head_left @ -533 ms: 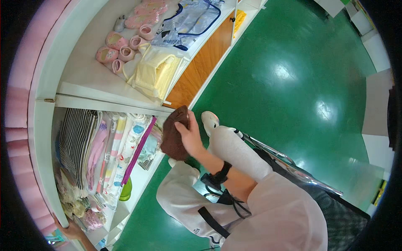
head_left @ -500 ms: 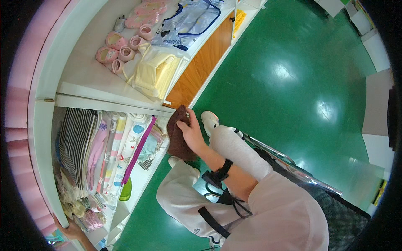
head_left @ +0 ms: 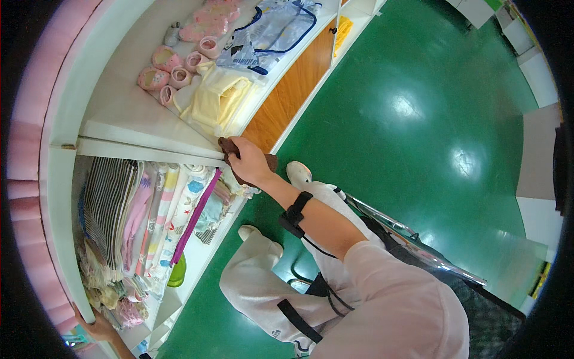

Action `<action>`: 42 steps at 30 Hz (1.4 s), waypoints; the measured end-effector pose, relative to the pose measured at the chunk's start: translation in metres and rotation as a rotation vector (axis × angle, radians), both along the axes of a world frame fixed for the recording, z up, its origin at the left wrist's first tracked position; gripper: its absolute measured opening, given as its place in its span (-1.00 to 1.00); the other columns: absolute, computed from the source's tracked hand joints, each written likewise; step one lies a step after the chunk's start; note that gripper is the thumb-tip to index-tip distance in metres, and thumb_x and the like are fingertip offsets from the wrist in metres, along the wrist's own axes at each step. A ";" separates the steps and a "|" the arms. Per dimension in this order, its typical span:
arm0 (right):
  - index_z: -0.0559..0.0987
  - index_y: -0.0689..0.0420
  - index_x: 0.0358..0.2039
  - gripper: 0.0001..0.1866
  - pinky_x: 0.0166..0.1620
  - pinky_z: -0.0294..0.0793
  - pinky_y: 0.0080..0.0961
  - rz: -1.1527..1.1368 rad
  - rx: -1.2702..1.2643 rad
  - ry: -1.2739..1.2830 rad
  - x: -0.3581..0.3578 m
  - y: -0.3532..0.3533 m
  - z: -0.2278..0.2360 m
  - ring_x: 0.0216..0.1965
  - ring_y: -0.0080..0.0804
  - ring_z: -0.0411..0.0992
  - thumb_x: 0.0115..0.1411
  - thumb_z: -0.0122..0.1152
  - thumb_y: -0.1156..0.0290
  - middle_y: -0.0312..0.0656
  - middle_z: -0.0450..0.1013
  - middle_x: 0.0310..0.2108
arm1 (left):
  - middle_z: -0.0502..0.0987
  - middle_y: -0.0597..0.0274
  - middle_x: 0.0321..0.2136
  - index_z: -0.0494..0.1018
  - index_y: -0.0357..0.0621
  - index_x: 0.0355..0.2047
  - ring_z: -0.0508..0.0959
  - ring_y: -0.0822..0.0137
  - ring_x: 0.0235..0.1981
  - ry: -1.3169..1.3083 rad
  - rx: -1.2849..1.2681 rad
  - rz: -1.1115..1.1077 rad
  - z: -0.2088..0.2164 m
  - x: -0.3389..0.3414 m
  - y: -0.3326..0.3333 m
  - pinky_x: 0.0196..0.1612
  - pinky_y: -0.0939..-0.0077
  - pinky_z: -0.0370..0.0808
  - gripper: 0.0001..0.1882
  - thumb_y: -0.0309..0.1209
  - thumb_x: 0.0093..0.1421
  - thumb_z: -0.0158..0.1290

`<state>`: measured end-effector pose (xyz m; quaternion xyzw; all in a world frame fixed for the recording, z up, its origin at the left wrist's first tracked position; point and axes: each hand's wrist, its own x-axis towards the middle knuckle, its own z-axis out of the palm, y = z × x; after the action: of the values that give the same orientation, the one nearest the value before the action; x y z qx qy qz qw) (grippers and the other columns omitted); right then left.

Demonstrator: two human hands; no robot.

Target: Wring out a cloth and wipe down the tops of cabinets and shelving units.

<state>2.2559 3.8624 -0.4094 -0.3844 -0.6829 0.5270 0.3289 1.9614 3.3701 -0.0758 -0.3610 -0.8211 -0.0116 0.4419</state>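
My right hand (head_left: pixel 251 161) is closed round a brown cloth (head_left: pixel 235 170), pressing it against the front end of the white divider (head_left: pixel 149 149) between two shelf compartments. Part of the cloth hangs out on either side of the fingers. At the lower left, my left hand (head_left: pixel 100 329) grips the edge of the white cabinet top (head_left: pixel 60 239); some of its fingers are hidden behind that edge. Beside the right hand lies a folded yellow garment (head_left: pixel 221 99), with a clear, blue-edged bag (head_left: pixel 269 36) behind it.
Small pink shoes (head_left: pixel 167 57) sit in the far compartment. Folded cloths (head_left: pixel 113 203), one striped, stand packed in the near one, beside a green plastic piece (head_left: pixel 177 272). A chair with a chrome armrest (head_left: pixel 430 257) is at my right, on a green floor (head_left: pixel 406 149).
My right hand has moved up and left with the brown cloth, from in front of the near compartment onto the divider's end. The left hand stays put.
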 end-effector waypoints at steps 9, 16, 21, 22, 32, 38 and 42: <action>0.39 0.08 0.13 -0.48 0.05 0.39 -0.23 0.163 -0.040 0.020 0.008 0.006 -0.005 -0.04 0.03 0.41 0.08 0.03 0.47 0.08 0.41 -0.06 | 0.54 0.06 -0.05 0.44 -0.18 0.04 0.55 0.07 -0.08 0.036 -0.004 0.087 0.002 -0.011 -0.012 -0.04 0.30 0.45 -0.58 -0.39 0.17 0.14; 0.34 0.18 0.01 -0.56 -0.10 0.45 -0.33 -0.189 -0.376 0.223 0.031 -0.022 -0.007 -0.16 -0.18 0.49 0.13 0.21 0.42 0.01 0.50 -0.24 | 0.53 0.11 0.00 0.44 -0.16 0.05 0.55 0.14 -0.03 0.014 0.004 0.034 0.000 0.003 0.008 0.00 0.35 0.45 -0.57 -0.51 0.14 0.16; 0.37 0.19 -0.01 -0.57 -0.02 0.42 -0.47 -0.183 -0.949 1.124 0.022 -0.024 0.023 -0.11 -0.41 0.44 0.15 0.31 0.44 -0.13 0.46 -0.13 | 0.54 0.12 -0.01 0.45 -0.13 0.05 0.54 0.14 -0.04 0.038 0.022 0.050 -0.002 0.006 0.007 -0.01 0.35 0.45 -0.57 -0.50 0.13 0.17; 0.37 0.17 0.06 -0.52 0.09 0.37 -0.46 -0.074 -0.922 1.143 0.019 -0.022 0.017 -0.01 -0.41 0.39 0.14 0.30 0.51 -0.14 0.42 -0.03 | 0.54 0.13 -0.02 0.45 -0.13 0.05 0.55 0.14 -0.05 0.055 0.028 0.062 -0.002 0.007 0.009 -0.01 0.35 0.45 -0.57 -0.49 0.13 0.17; 0.50 0.17 -0.13 -0.52 0.12 0.34 -0.34 -0.092 0.208 0.415 -0.011 -0.043 0.011 0.07 -0.03 0.32 -0.14 0.28 0.73 -0.01 0.32 -0.01 | 0.56 0.12 -0.05 0.46 -0.17 0.03 0.56 0.18 -0.10 -0.001 0.013 0.034 0.006 -0.001 -0.011 -0.03 0.36 0.45 -0.58 -0.50 0.13 0.18; 0.52 0.20 -0.31 -0.65 -0.07 0.40 -0.24 -0.141 0.206 0.139 -0.012 -0.043 -0.006 -0.10 0.00 0.36 -0.19 0.36 0.61 -0.04 0.38 -0.21 | 0.58 0.14 -0.09 0.46 -0.18 0.03 0.56 0.19 -0.12 -0.019 0.052 0.045 0.004 -0.002 -0.010 -0.05 0.35 0.45 -0.58 -0.51 0.12 0.18; 0.53 0.23 -0.24 -0.64 -0.11 0.46 -0.31 -0.149 0.369 0.397 -0.016 -0.038 0.044 -0.16 -0.04 0.43 -0.12 0.38 0.57 -0.04 0.41 -0.18 | 0.56 0.16 -0.06 0.45 -0.12 0.04 0.56 0.17 -0.09 -0.019 0.074 0.126 -0.002 0.006 0.001 -0.03 0.35 0.45 -0.58 -0.47 0.14 0.16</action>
<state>2.2398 3.8248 -0.3657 -0.2564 -0.6593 0.4333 0.5585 1.9679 3.3715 -0.0781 -0.2921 -0.8454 -0.0178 0.4469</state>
